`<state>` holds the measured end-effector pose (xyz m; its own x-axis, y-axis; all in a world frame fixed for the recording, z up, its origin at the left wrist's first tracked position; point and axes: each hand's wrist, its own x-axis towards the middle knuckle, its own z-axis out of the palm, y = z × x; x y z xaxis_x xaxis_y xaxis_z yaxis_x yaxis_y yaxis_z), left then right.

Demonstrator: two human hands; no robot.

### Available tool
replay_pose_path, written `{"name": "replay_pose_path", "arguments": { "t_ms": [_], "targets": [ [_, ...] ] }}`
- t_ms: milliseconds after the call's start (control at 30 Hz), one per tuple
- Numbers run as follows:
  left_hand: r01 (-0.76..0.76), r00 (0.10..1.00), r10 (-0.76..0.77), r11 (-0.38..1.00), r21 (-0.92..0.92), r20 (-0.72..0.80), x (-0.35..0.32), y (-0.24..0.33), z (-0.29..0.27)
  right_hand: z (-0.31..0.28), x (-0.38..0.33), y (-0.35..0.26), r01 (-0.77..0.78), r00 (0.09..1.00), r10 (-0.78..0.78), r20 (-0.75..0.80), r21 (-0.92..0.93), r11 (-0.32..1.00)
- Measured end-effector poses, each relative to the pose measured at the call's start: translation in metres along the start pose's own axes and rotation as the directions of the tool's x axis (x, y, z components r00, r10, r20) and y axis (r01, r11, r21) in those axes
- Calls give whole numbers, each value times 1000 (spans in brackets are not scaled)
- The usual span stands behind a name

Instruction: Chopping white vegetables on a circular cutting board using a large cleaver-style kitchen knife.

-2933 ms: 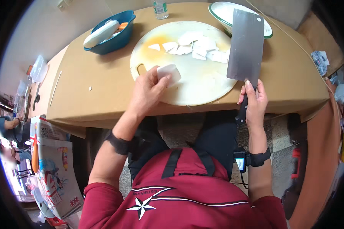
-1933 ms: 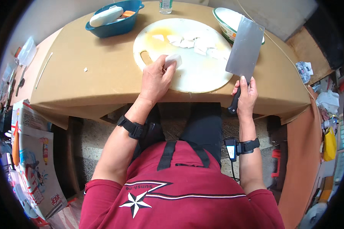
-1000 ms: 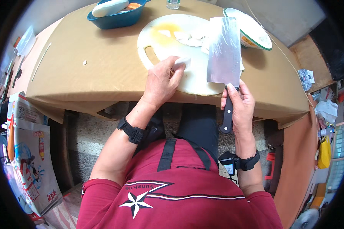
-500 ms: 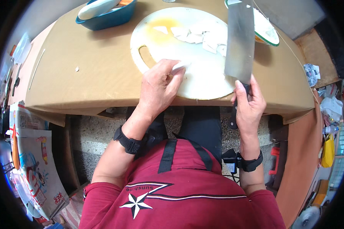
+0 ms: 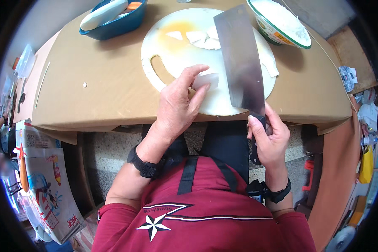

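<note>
My right hand (image 5: 272, 136) is closed round the black handle of a cleaver (image 5: 241, 59), whose broad blade points away from me over the right part of a round white cutting board (image 5: 172, 63). Between the thumb and fingers of my left hand (image 5: 180, 94) is a pale white vegetable piece (image 5: 206, 81), above the board's near half. Several white cut pieces (image 5: 201, 39) lie at the board's far side, partly hidden behind the blade. Another white piece (image 5: 269, 64) sits at the right rim. An orange stain marks the board's upper left.
A blue basin (image 5: 122, 23) at the far left holds a long white vegetable (image 5: 104, 14) and something orange. At the far right stands a green-rimmed bowl (image 5: 277, 25) filled with white shreds. One small white scrap (image 5: 85, 84) lies on the brown-covered table (image 5: 109, 96).
The cleaver has tilted leftward and come nearer to me, with my right hand lower. My left hand's fingers have parted slightly, showing more of the white piece. The view has shifted a little.
</note>
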<state>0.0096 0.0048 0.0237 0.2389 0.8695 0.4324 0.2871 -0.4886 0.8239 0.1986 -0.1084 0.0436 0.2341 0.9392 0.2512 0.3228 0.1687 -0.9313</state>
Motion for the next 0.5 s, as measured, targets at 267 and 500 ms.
{"name": "replay_pose_path", "arguments": {
  "t_ms": [267,500],
  "targets": [
    [-213,976,216,968,132,-8,-2,-2,6,-4,-2,0,80,997,-79,14,-229,970],
    [-288,957,288,944,159,23,-1,-4,7,-3,-2,-3,96,995,-96,13,-218,971]
  ]
}}
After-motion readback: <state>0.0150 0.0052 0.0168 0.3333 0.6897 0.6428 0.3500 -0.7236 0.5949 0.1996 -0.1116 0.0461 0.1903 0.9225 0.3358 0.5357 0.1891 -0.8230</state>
